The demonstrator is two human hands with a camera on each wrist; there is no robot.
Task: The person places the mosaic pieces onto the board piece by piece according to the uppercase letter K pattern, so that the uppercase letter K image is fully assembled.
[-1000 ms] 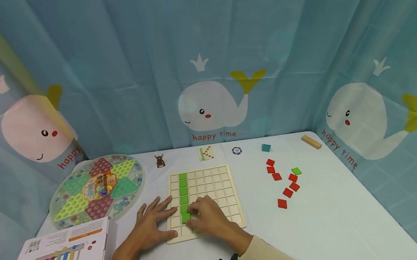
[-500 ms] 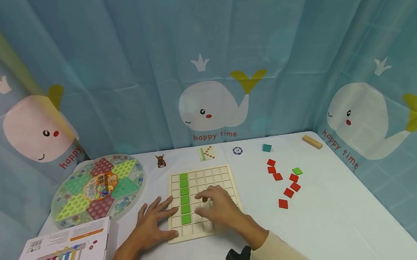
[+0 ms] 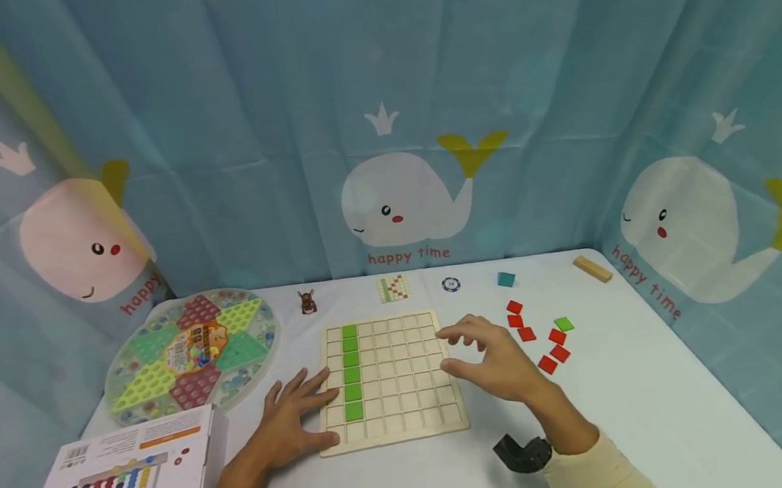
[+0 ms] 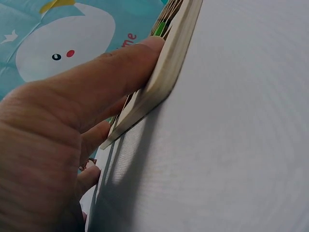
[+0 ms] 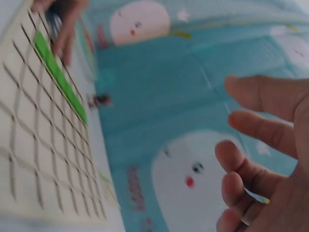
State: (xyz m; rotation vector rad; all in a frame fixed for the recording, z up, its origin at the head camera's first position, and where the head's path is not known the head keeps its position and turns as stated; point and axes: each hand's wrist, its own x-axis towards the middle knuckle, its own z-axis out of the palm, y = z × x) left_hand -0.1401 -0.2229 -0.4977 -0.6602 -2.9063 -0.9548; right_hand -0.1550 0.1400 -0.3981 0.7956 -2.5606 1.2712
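Observation:
A wooden grid board [image 3: 409, 384] lies on the white table, with several green square tiles [image 3: 351, 374] in one column near its left side. My left hand [image 3: 286, 422] rests on the board's left edge, fingers spread; in the left wrist view the thumb [image 4: 130, 63] lies on the rim. My right hand [image 3: 499, 358] is in the air by the board's right edge, fingers apart and holding nothing. Beyond it lie loose red tiles [image 3: 526, 334] and one green tile [image 3: 563, 324]. The right hand and forearm may hide part of this group.
A small pattern card [image 3: 394, 288], a brown animal figure [image 3: 307, 302], a round chip [image 3: 451, 284], a teal block [image 3: 506, 279] and a wooden bar [image 3: 592, 269] line the back. Chinese checkers board [image 3: 193, 351] and white abacus box [image 3: 127, 479] occupy the left.
My right hand has left the column of green tiles and moved right, past the board's right edge. The left hand keeps its place on the board. The head view has shifted slightly.

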